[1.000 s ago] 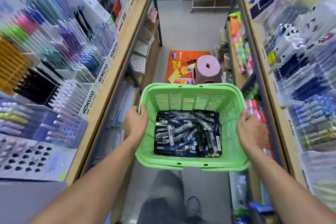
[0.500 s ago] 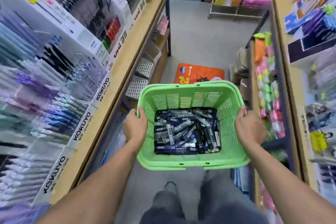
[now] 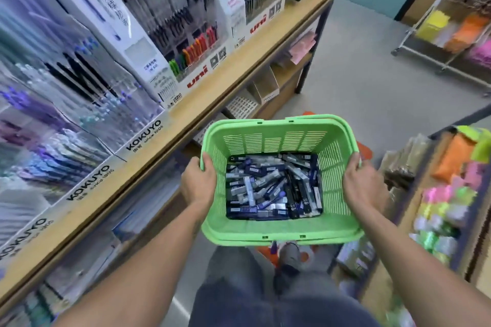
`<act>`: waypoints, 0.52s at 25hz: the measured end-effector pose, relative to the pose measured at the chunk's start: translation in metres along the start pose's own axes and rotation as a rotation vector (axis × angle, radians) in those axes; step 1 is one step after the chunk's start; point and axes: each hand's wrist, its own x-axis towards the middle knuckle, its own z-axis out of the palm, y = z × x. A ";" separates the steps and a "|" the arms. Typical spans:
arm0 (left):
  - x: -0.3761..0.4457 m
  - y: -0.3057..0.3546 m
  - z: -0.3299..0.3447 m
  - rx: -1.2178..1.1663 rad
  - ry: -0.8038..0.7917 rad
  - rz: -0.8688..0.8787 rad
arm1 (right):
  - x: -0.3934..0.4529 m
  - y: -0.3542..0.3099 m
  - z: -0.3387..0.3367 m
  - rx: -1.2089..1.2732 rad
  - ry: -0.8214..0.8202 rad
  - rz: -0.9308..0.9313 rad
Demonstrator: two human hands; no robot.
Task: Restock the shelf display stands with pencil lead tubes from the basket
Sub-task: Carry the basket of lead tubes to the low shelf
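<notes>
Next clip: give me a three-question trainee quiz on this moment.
1. True or false: both hands grip the green basket by its side rims.
2. What fills the basket's bottom? A) erasers B) pencil lead tubes C) notebooks
3. Fill in: the brand printed on the display stands nearest the left hand is ____.

Key: 1 true, with the right hand on the opposite rim; 2 B; 3 KOKUYO.

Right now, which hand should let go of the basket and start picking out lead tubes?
Probably the left hand: the pen shelf is on its side. The right hand would keep holding the basket.
</notes>
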 end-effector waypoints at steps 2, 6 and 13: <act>0.010 0.002 0.013 -0.006 0.033 -0.050 | 0.026 -0.017 0.007 -0.015 -0.030 -0.030; 0.034 0.003 0.031 -0.009 0.047 -0.129 | 0.063 -0.045 0.032 -0.054 -0.065 -0.085; 0.065 -0.004 0.036 -0.004 0.093 -0.216 | 0.089 -0.089 0.057 -0.106 -0.161 -0.156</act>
